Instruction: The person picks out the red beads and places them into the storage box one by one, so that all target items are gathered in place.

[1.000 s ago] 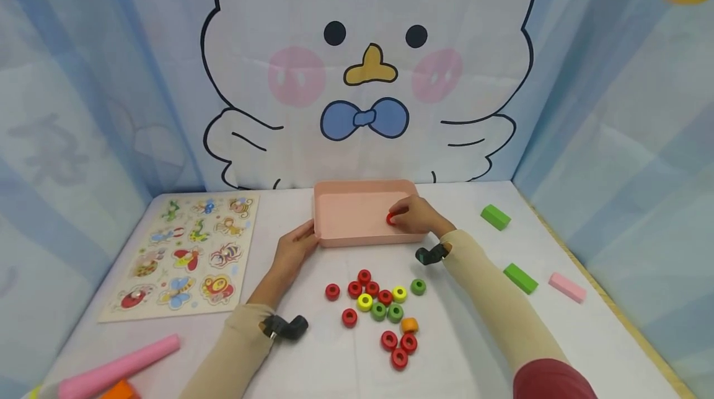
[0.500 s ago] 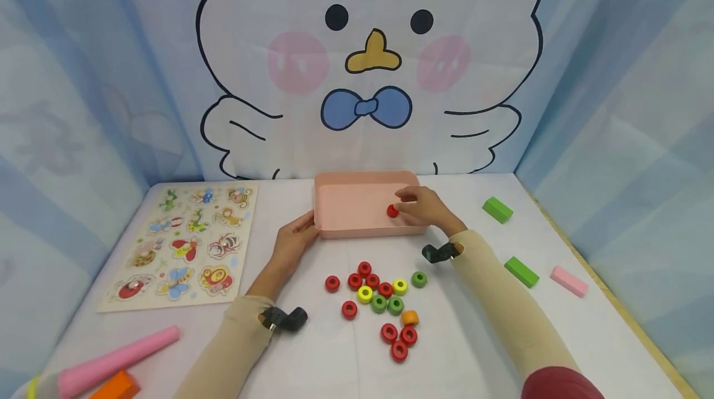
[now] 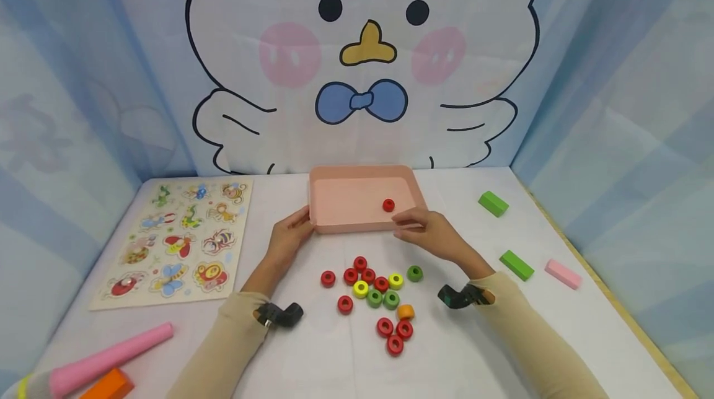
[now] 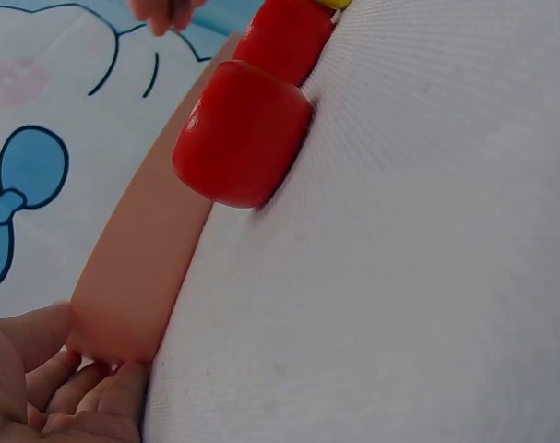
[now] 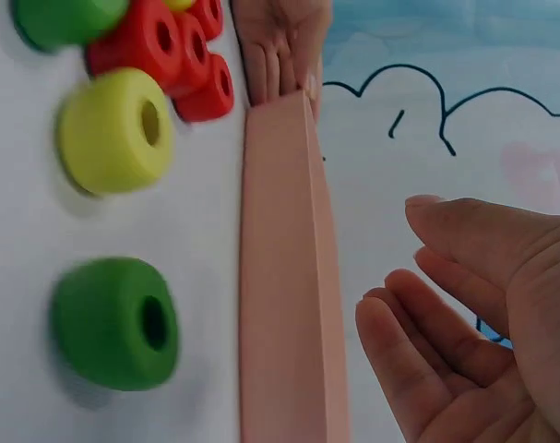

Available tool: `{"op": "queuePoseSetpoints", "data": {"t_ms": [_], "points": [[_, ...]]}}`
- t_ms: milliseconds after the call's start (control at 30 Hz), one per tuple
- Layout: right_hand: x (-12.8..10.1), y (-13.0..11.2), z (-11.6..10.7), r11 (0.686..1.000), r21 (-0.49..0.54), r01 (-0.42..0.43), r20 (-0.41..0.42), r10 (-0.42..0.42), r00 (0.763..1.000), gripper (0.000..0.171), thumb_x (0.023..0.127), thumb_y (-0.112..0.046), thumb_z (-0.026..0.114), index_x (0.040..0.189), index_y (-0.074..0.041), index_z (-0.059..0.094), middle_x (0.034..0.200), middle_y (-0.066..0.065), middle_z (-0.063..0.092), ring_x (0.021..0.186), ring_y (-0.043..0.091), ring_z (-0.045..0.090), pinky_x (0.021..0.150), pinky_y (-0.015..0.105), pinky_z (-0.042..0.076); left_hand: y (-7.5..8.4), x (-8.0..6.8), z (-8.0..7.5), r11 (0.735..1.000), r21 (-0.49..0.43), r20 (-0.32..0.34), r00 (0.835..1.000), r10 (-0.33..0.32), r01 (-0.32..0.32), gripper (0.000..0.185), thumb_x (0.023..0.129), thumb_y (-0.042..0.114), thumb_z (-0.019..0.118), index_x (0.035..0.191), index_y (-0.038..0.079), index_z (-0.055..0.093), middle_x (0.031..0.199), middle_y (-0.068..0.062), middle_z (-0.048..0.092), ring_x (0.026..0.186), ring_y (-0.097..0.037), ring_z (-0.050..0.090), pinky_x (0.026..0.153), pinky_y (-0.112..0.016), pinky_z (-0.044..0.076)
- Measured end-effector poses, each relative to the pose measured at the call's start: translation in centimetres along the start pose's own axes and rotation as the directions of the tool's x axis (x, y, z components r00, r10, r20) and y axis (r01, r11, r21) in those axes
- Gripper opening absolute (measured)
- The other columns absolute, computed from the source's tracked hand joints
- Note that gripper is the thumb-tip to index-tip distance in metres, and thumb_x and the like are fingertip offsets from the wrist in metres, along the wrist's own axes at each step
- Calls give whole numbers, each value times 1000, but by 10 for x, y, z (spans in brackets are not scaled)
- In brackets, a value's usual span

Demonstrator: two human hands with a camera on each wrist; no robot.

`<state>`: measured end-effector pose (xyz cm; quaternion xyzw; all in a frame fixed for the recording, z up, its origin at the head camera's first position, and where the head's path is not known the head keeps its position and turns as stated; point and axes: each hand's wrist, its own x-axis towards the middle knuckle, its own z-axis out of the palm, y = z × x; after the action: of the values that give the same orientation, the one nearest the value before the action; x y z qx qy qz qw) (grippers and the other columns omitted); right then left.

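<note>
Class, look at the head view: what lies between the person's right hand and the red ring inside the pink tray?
In the head view, only the pink tray's near rim and bare floor separate the right hand from the red ring.

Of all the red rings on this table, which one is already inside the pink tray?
The lone red ring lying on the floor of the pink tray, just beyond the right hand. Every other red ring sits on the table in front of the tray.
</note>
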<state>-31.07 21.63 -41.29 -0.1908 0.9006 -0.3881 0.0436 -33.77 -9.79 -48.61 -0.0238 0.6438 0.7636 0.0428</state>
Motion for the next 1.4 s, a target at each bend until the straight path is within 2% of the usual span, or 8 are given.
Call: {"op": "queuePoseSetpoints", "data": {"t_ms": [167,333,500,633,867,1167,1400], "points": [[-51,5,8,998,56,11,50,-14,999,38,91,-21,72,125,-5,65,121,10,64,113,28,61,90,31,54,0,1,2,1000,9,8,1000,20,-20,54,96,5,61,146,1,44,149,-12,45,135,-20,42,106,-27,41],[-98,9,13,984,180,-8,76,-6,997,33,91,-18,72,121,-3,66,119,13,64,111,29,62,89,26,54,1,1,0,1000,-1,7,1000,15,-15,53,96,4,61,147,2,43,149,-12,44,135,-20,42,105,-26,41],[-127,4,22,955,291,-51,109,19,994,31,90,-14,73,117,-1,67,115,15,63,107,30,63,87,27,55,5,4,-4,1000,3,8,1000,13,-13,54,97,6,61,148,4,43,149,-10,44,135,-17,43,105,-25,41],[-134,1,33,950,310,-25,131,-17,991,29,88,-12,74,115,-1,68,113,13,64,105,28,64,87,29,56,8,4,-6,999,-35,-2,1000,6,-6,55,96,5,62,148,5,43,150,-9,44,134,-17,44,103,-24,43],[-130,-5,47,955,297,23,123,-62,990,29,88,-9,74,115,-4,68,115,9,63,108,21,63,89,31,55,7,2,-4,988,-152,3,1000,18,-17,54,95,-4,58,146,-3,41,149,-16,42,135,-23,43,103,-24,43],[-131,-8,54,967,252,28,134,-64,989,25,88,-13,75,112,-8,70,113,4,64,105,18,63,88,30,56,5,2,1,994,-105,15,1000,13,-12,54,95,-2,60,146,0,43,149,-14,44,134,-20,44,102,-24,43],[-134,-4,46,977,204,56,133,-85,987,23,88,-13,75,110,-10,71,109,-2,65,100,14,63,87,28,55,4,-2,2,997,-83,20,1000,5,-3,54,96,-1,60,147,1,42,150,-13,43,134,-19,44,104,-25,42]]}}
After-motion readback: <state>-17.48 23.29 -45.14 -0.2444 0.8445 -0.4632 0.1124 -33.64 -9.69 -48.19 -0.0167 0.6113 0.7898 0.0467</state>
